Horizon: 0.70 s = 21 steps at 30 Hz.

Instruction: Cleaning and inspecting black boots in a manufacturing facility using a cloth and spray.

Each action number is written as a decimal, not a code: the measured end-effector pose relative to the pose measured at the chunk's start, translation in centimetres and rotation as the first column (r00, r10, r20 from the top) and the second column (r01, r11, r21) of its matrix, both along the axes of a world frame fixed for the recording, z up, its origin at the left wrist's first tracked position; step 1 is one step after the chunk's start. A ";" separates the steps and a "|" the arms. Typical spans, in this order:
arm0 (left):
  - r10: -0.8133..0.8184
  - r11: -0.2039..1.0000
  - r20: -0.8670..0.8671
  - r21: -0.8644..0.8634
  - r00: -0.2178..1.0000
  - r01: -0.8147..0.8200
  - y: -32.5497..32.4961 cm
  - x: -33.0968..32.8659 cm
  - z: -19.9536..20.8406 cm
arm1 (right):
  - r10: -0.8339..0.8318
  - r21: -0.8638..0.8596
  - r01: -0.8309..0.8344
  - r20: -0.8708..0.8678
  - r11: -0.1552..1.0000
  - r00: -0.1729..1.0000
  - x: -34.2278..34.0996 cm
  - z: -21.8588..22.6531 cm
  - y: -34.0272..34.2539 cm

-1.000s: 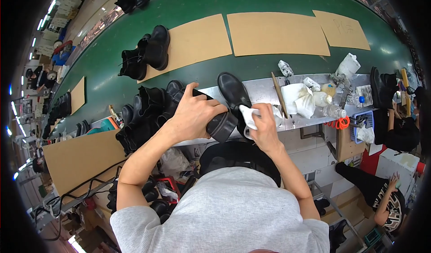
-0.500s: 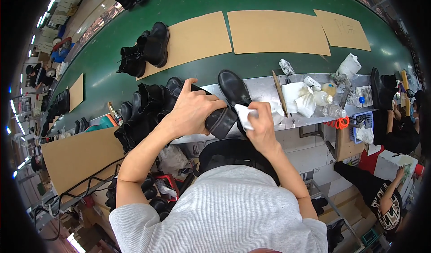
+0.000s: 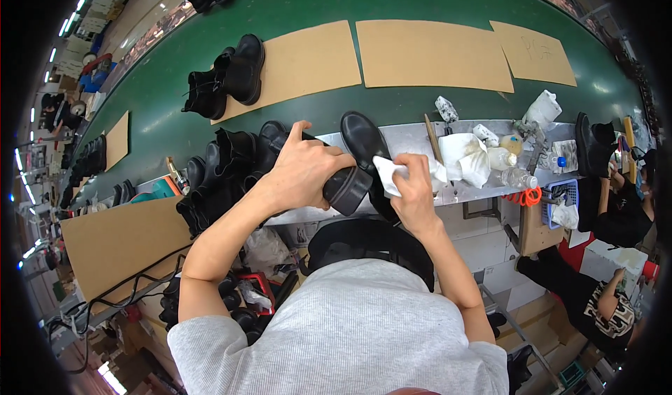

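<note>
A long grey metal surface (image 3: pixel 413 143) carries things. Over its near edge, the left hand (image 3: pixel 302 174) wraps its fingers tight around a shiny black leather boot (image 3: pixel 350 178), tipped sideways so the right hand (image 3: pixel 413 192), pinching a small white cloth (image 3: pixel 389 176), reaches it.

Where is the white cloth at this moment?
In the head view the white cloth sits just right of centre, gripped in the right hand, beside the black boot held by the left hand.

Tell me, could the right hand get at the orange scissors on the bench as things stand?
Probably not at once: the right hand is holding a white cloth, though the scissors lie uncovered at the bench edge.
</note>
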<state>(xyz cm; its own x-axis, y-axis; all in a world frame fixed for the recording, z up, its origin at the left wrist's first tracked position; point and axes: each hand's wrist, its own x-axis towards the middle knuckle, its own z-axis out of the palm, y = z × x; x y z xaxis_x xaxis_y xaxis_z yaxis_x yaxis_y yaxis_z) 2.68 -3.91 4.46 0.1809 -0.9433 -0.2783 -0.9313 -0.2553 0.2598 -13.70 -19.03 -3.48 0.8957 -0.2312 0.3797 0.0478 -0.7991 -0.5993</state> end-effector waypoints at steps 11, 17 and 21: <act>0.014 1.000 -0.008 0.003 1.000 -0.014 -0.2 0.2 0.1 | 0.243 -0.100 -0.233 0.093 0.967 0.966 -0.6 2.5 1.8; -0.016 0.999 0.008 -0.032 1.000 0.016 0.5 0.4 0.1 | 0.017 0.063 -0.018 0.014 0.998 1.000 -0.4 -0.4 0.0; 0.049 0.999 -0.040 -0.017 0.998 -0.050 0.6 0.7 0.3 | 0.118 -0.027 -0.115 0.133 0.993 0.984 -1.9 1.7 1.9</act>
<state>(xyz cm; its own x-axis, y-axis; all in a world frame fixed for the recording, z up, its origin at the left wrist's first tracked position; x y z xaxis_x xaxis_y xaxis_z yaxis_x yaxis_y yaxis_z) 3.36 -3.34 4.80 0.2163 -0.9383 -0.2697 -0.9066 -0.2956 0.3012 -15.62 -17.17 -1.83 0.8567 -0.1200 0.5016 0.2200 -0.7946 -0.5658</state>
